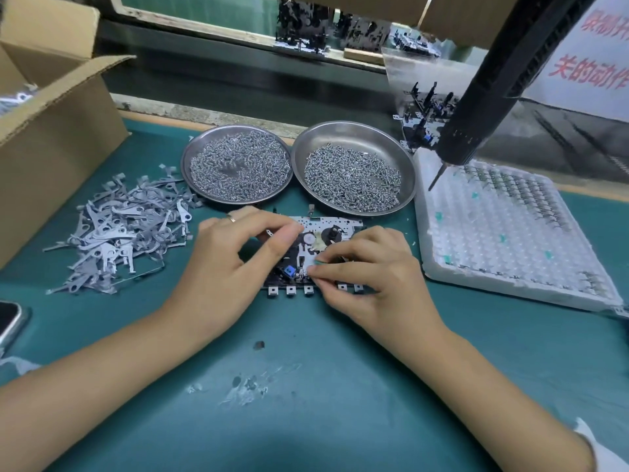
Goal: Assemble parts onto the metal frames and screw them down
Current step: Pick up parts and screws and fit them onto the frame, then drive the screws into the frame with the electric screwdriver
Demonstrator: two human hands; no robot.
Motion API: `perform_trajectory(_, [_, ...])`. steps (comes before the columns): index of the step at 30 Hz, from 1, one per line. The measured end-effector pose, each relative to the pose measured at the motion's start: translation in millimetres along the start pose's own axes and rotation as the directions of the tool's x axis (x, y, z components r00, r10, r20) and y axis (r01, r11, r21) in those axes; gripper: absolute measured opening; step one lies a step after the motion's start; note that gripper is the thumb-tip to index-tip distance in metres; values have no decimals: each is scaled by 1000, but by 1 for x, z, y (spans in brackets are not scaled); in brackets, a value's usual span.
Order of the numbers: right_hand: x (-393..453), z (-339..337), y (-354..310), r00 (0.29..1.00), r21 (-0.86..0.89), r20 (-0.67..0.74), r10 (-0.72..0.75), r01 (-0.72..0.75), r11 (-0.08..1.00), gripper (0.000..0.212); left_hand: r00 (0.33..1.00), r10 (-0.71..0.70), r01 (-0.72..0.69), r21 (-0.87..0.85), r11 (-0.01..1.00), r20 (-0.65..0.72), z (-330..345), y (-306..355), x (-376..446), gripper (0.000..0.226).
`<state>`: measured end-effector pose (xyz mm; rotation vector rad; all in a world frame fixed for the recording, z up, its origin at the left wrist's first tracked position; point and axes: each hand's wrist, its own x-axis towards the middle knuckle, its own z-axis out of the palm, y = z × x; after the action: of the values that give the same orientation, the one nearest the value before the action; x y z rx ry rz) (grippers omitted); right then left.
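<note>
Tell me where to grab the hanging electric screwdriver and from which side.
Grip the electric screwdriver on its thick black barrel, above the thin bit that points down over the white tray. Come from the right with the right hand: the tool hangs tilted on that side, its barrel unobstructed.

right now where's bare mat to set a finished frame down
The widest bare mat lies near you, between the forearms, below the frame, apart from some scuffs. A thinner strip runs right of the right hand, below the white tray. It is crowded left with loose levers, behind with two screw dishes.
</note>
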<state>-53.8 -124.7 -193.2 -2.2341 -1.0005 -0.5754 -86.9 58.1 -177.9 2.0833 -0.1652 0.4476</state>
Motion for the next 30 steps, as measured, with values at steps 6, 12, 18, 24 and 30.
perform_trajectory(6, [1,-3,-4,999,20,45,13,-14,1000,10,987,114,-138,231,963,113,1,4,-7,28])
perform_trajectory(12, [0,-7,-6,990,86,81,114,-121,989,17,965,176,-228,292,929,193,6,1,-9,40])
perform_trajectory(18, [-1,-5,-7,991,139,49,123,-128,982,17,970,163,-205,250,946,179,7,1,-8,39])
perform_trajectory(24, [2,-21,-11,947,121,-278,159,-130,984,20,976,144,-178,214,960,164,8,0,-7,25])
perform_trajectory(30, [51,-66,6,717,176,-610,336,-291,941,76,980,118,-146,173,974,163,8,-2,-5,23])
